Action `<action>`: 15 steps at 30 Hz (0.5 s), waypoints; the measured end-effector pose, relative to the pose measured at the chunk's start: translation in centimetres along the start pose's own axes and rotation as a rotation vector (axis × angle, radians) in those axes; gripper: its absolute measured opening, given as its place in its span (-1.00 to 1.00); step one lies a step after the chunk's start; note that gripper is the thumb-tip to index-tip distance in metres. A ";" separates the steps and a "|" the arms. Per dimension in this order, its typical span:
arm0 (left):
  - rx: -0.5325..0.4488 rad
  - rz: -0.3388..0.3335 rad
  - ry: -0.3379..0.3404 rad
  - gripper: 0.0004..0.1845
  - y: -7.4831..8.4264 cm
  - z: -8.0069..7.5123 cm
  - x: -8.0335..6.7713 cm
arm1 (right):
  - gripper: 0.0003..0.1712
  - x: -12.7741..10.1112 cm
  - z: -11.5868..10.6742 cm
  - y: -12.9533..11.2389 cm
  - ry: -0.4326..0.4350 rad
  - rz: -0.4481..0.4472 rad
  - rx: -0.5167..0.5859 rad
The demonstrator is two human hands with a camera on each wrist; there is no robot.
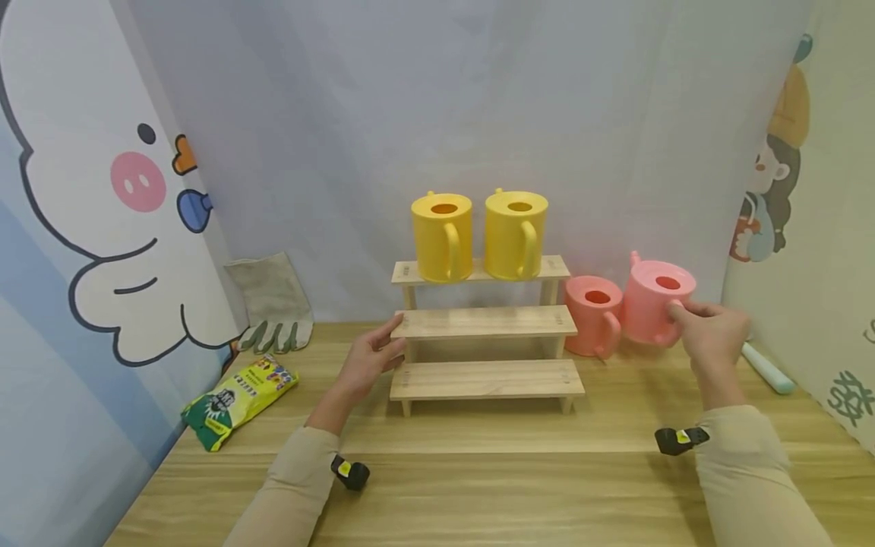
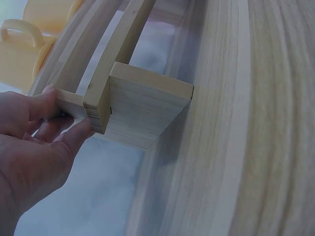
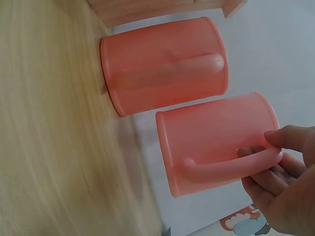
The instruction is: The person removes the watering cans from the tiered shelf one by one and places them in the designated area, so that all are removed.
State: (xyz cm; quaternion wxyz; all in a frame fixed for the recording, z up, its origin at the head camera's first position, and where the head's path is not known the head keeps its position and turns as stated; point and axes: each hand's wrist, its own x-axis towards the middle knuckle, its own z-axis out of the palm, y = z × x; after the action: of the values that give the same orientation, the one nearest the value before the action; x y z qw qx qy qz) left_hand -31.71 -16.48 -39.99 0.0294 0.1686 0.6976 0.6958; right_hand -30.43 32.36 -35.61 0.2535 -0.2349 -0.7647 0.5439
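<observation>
My right hand (image 1: 714,330) holds a pink watering can (image 1: 656,304) by its handle, fingers curled through it. That can is lifted off the table, as the right wrist view shows its base apart from the wood. Beside it a second, darker pink watering can (image 1: 591,319) stands on the table against the shelf's right side. At the left end of the three-step wooden shelf (image 1: 485,323), my left hand (image 1: 369,357) grips the board edge between thumb and fingers. Two yellow watering cans (image 1: 440,239) stand on the top step, handles toward me.
On the left lie a green-and-yellow packet (image 1: 239,399) and a work glove (image 1: 273,304) leaning on the backdrop. A pale green-handled tool (image 1: 769,368) lies by the right wall. Curtain-like printed walls enclose the wooden table (image 1: 513,494).
</observation>
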 end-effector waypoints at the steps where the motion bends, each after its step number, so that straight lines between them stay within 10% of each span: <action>1: 0.001 0.003 0.003 -0.43 -0.2 -0.1 0.1 | -0.68 0.0 0.1 0.2 -0.006 -0.005 -0.022; 15: 0.024 -0.006 -0.009 -0.43 0.4 0.1 -0.2 | -0.38 0.1 1.9 2.3 -0.074 0.000 -0.124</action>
State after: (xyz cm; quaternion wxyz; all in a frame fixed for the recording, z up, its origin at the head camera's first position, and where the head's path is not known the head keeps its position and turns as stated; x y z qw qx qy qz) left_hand -31.40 -16.42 -39.62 0.0329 0.1699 0.7062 0.6865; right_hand -31.57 31.76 -38.28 0.2100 -0.2300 -0.8057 0.5038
